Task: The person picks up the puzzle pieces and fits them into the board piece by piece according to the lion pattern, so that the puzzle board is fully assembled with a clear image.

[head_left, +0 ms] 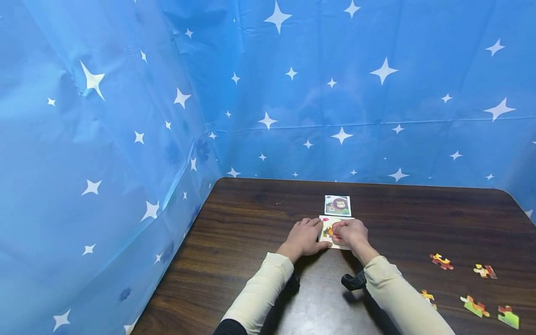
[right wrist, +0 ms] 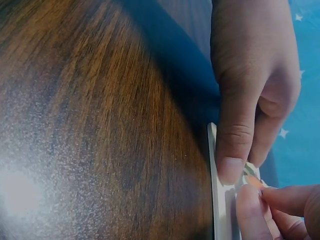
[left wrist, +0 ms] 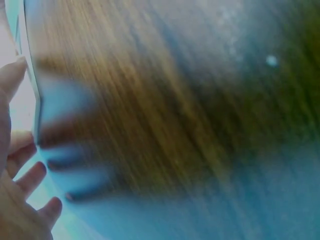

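Note:
A white puzzle board [head_left: 340, 245] with bits of coloured picture lies flat on the brown table. My left hand [head_left: 307, 236] rests at its left side, fingers extended and thumb along the near edge. Over the board, my right hand [head_left: 351, 232] has its thumb and index finger pinched together on what looks like a small puzzle piece, mostly hidden by the fingertips. An orange and green patch of puzzle [head_left: 327, 231] shows beside those fingertips. The right wrist view shows the left thumb [right wrist: 233, 170] against the board and the pinching fingers [right wrist: 250, 205] close to it.
A picture card of a lion [head_left: 337, 205] lies just beyond the board. Several loose puzzle pieces are spread at the right, among them a red and yellow piece [head_left: 441, 261] and a green one [head_left: 508, 318]. A blue starry curtain [head_left: 360, 93] hangs behind the table [head_left: 251, 209].

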`<state>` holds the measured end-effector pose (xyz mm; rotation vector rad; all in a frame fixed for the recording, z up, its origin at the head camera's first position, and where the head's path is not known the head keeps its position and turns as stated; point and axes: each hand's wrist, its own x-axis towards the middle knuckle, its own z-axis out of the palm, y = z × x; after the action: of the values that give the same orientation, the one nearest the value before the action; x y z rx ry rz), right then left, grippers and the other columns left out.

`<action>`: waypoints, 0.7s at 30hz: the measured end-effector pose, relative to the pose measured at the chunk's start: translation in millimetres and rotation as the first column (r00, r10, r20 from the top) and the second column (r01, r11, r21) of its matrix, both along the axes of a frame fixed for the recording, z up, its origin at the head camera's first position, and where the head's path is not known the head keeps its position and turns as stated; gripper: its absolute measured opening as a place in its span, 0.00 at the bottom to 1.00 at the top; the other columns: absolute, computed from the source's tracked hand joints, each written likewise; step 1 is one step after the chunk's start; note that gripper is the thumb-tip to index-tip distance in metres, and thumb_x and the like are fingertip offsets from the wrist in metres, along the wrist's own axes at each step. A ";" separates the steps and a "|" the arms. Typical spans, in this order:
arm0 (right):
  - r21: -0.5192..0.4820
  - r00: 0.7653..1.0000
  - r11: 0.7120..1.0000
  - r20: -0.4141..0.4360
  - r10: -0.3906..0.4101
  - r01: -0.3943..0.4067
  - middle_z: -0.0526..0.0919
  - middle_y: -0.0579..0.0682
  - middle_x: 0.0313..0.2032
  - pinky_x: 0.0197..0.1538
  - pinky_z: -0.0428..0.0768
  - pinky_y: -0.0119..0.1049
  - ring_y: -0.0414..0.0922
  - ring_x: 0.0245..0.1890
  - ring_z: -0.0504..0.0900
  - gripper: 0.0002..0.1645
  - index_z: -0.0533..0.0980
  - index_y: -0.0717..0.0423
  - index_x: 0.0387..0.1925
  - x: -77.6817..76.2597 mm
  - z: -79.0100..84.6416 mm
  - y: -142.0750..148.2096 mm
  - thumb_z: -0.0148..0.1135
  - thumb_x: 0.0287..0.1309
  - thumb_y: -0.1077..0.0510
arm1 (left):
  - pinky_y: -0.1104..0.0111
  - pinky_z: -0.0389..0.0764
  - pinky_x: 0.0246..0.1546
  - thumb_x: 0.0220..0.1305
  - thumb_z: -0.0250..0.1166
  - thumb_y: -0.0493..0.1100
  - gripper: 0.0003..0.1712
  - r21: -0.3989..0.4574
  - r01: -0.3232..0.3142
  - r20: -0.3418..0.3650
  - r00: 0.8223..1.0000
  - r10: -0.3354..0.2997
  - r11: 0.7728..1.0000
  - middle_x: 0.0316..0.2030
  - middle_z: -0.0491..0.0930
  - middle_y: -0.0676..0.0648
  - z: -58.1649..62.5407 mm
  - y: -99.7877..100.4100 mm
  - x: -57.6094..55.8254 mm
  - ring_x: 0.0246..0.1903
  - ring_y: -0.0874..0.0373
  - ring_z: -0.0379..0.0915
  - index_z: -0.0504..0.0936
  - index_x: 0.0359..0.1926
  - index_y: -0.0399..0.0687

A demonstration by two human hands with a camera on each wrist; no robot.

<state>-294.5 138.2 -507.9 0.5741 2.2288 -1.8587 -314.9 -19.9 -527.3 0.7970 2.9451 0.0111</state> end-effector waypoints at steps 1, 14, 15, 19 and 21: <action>0.008 1.000 1.000 0.004 0.000 0.000 0.85 0.51 0.26 0.31 0.86 0.28 0.35 0.22 0.84 0.11 0.81 0.73 0.44 -0.9 -0.5 -0.2 0.59 0.62 0.71 | 0.56 0.71 0.68 0.67 0.58 0.71 0.42 0.002 0.000 0.004 1.000 0.000 1.000 0.72 0.69 0.50 -0.6 0.3 -0.5 0.70 0.52 0.66 0.70 0.72 0.52; 0.106 1.000 0.994 0.024 0.009 -0.011 0.86 0.48 0.22 0.30 0.85 0.28 0.33 0.20 0.83 0.10 0.84 0.70 0.43 -10.2 -6.1 -1.5 0.61 0.63 0.68 | 0.57 0.70 0.69 0.66 0.61 0.70 0.44 0.028 -0.037 0.044 0.998 0.036 0.999 0.73 0.68 0.50 -3.8 3.2 -3.0 0.71 0.52 0.65 0.69 0.73 0.52; 0.122 1.000 0.993 0.022 0.009 -0.012 0.86 0.48 0.22 0.30 0.85 0.28 0.33 0.20 0.83 0.10 0.84 0.69 0.42 -10.4 -5.8 -1.9 0.61 0.63 0.68 | 0.57 0.70 0.69 0.66 0.61 0.70 0.43 0.030 -0.039 0.044 0.998 0.037 0.999 0.73 0.68 0.50 -4.0 3.2 -2.9 0.71 0.52 0.65 0.69 0.73 0.51; 0.175 1.000 0.984 0.003 0.030 -0.030 0.86 0.49 0.24 0.28 0.83 0.26 0.32 0.19 0.83 0.10 0.85 0.68 0.42 -9.3 -4.5 -2.8 0.62 0.64 0.66 | 0.58 0.70 0.69 0.66 0.61 0.70 0.43 0.027 -0.042 0.052 0.998 0.041 0.999 0.73 0.68 0.50 -3.5 3.0 -3.2 0.71 0.52 0.65 0.69 0.73 0.52; 0.208 0.999 0.977 -0.012 0.046 -0.042 0.87 0.50 0.25 0.28 0.83 0.25 0.32 0.20 0.83 0.10 0.85 0.67 0.41 -8.1 -3.6 -3.0 0.62 0.64 0.65 | 0.57 0.70 0.69 0.67 0.60 0.70 0.43 0.028 -0.039 0.050 0.998 0.038 0.999 0.73 0.68 0.50 -2.3 2.9 -3.2 0.70 0.52 0.65 0.69 0.73 0.52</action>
<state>-302.6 135.2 -511.6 0.5383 2.4446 -1.6263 -318.1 -17.0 -529.6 0.7323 2.9196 0.0755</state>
